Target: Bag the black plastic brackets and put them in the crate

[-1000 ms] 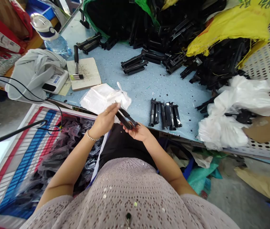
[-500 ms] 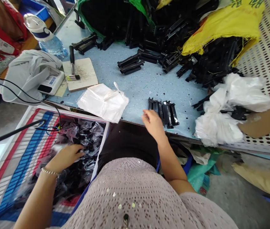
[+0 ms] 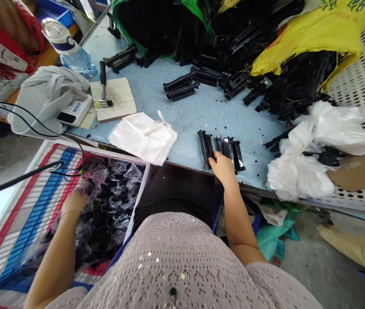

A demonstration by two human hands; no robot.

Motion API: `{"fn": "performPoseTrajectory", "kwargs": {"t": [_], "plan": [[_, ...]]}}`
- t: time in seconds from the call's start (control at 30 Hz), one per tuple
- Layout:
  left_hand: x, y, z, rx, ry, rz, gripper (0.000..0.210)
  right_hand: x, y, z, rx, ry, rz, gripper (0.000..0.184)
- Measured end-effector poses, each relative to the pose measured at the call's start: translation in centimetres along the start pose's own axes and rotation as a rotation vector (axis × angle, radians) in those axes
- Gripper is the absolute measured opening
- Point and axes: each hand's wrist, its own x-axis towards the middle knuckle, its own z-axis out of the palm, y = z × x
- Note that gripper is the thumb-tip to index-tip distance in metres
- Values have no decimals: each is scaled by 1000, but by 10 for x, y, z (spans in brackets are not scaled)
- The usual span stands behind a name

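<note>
A: Where to look first?
B: At the right hand (image 3: 223, 167), by the near edge of the pale blue speckled table (image 3: 189, 116), right of the middle; fingers against the right side of a long, narrow, black plastic piece (image 3: 204, 148), toward the lower end; perhaps two pieces side by side, hard to tell
A: Grip wide or narrow?
B: Narrow, fingers bent and close together; cannot tell whether closed around the piece or merely resting against it
A: And beside it?
B: A short row of similar black plastic pieces (image 3: 229, 146), just to the right, partly behind the hand, along the same near edge
A: How to take just the one?
B: Best, probably, to widen the gap to the row first, then pinch across both long sides and lift straight up, without snagging the end tabs
A: And the left hand (image 3: 74, 200)?
B: Below the table's near edge, toward the left corner, in the box lined with red, white and blue striped sheeting (image 3: 31, 210), among black pieces in thin clear plastic (image 3: 118, 189); blurred, fingers hidden, so cannot tell the grip; wise to keep fingertips clear of loose film
</note>
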Motion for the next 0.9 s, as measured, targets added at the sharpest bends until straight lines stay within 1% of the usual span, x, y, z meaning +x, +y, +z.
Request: {"fn": "performPoseTrajectory", "kwargs": {"t": [0.03, 0.07, 0.1, 0.13, 0.2, 0.23, 0.27, 0.3, 0.33, 0.37, 0.43, 0.53, 0.6, 0.67, 0.77, 0.9], "plan": [[8, 13, 8, -11, 98, -3, 28, 1, 1, 3, 106, 2, -20, 32], [14, 32, 17, -28, 191, 24, 25, 2, 1, 7, 237, -6, -46, 34], [18, 56, 27, -45, 242, 83, 24, 3, -1, 11, 384, -19, -70, 37], [21, 85, 38, -64, 246, 169, 23, 2, -4, 16, 533, -40, -85, 40], [25, 146, 58, -70, 209, 515, 19, 1, -15, 26, 786, -92, -79, 45], [27, 173, 67, -50, 198, 635, 20, 0, -21, 30, 880, -119, -62, 47], [30, 196, 73, -13, 188, 689, 21, -1, -27, 34, 953, -143, -43, 48], [35, 213, 78, 17, 169, 702, 18, -2, -32, 37, 1013, -165, -28, 49], [41, 224, 81, 25, 148, 685, 14, -3, -36, 40, 1068, -186, -18, 49], [48, 228, 82, 3, 114, 655, 12, -4, -39, 41, 1126, -206, -12, 47], [63, 224, 78, -146, 1, 577, 14, -6, -44, 42, 1260, -266, -5, 43], [79, 208, 69, -530, -191, 365, 16, -5, -56, 42, 1474, -438, 9, 36], [80, 203, 63, -750, -265, 235, 26, -2, -70, 43, 1587, -570, 16, 33], [77, 204, 60, -864, -298, 214, 30, 4, -87, 47, 1665, -652, 24, 29], [71, 210, 60, -886, -311, 230, 25, 14, -110, 53, 1710, -690, 48, 19], [71, 210, 68, -876, -207, 197, 14, 25, -123, 54, 1727, -682, 60, 11]]}}
